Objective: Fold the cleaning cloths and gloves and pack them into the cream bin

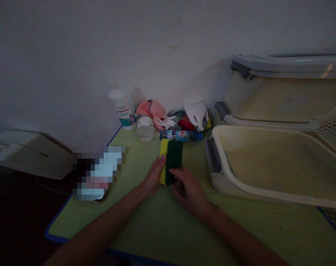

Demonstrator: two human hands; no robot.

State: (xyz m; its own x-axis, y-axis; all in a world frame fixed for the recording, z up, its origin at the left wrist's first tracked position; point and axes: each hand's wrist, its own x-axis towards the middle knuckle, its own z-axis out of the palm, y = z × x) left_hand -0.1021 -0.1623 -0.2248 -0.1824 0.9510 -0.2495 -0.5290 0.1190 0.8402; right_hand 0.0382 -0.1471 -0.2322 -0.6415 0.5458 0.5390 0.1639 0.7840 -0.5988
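A kitchen sponge, yellow on one side and dark green on the other, is held upright above the table. My left hand grips its yellow side, with the thumb along the near edge and the other fingers hidden behind. On the green face rests the index finger of my right hand. That hand's remaining fingers curl in below the sponge's lower corner, and I see nothing held in them. Just beyond the sponge, a blue-labelled plastic bottle with a blue cap lies on its side.
Along the wall stand a white bottle, a round white tub, a pink cloth and white gloves. An open cream storage bin fills the right, a lidded bin behind it. A blurred-out item lies left on the green table.
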